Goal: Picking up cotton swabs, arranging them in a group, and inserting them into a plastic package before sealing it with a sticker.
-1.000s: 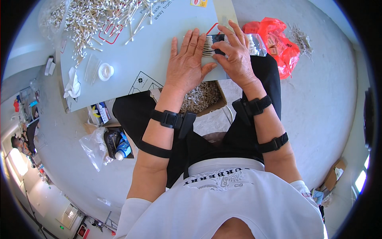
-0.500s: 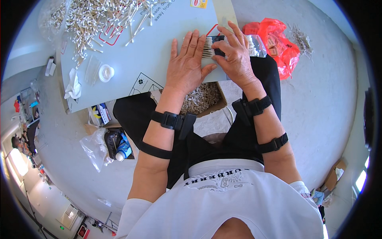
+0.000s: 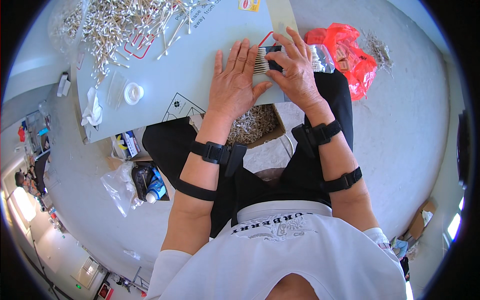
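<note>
My left hand lies flat near the table's right edge, fingers stretched and thumb out to the side. Beneath and beside its fingertips is an even row of cotton swabs. My right hand arches over a clear plastic pack of cotton swabs with a dark panel. Its thumb and index finger are bent around the pack's near end, and the other fingers reach across the top. My right palm hides the middle of the pack.
Loose cotton swabs are heaped at the far left of the table. A small white round container and crumpled tissue sit nearer. Below the edge is a carton of swabs. A red plastic bag lies right.
</note>
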`<state>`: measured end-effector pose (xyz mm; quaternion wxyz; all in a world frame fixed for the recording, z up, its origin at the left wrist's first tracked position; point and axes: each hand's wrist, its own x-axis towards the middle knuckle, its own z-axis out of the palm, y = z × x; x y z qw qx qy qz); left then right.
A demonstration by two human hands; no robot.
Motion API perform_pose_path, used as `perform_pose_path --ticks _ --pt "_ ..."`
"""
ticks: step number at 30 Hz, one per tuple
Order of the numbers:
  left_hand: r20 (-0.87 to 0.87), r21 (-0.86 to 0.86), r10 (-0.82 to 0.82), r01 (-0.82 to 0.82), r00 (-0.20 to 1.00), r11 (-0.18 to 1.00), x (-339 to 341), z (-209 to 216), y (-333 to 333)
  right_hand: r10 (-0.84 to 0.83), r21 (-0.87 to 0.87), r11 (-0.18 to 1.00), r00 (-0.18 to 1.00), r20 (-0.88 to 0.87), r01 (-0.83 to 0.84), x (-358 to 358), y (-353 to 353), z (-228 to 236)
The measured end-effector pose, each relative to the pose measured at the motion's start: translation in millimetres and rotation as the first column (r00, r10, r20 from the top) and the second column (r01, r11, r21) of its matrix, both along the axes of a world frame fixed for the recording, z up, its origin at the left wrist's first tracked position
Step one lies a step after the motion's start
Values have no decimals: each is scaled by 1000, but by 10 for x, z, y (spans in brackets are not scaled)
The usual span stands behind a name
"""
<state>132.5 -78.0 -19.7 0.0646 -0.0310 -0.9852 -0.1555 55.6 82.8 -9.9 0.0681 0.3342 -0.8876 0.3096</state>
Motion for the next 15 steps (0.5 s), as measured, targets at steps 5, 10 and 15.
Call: perform_pose_path --ticks 5,10,15 --pt "11 -9 1 -1 1000 1000 0 5 1 -2 14 1000 1000 3 2 -3 -9 -4" --pt "11 -5 -2 2 1000 1000 2 6 2 -3 26 1000 1000 12 3 -11 -2 14" --pt "13 -3 -2 2 1000 1000 2 8 0 -2 33 999 1000 15 2 -17 4 23"
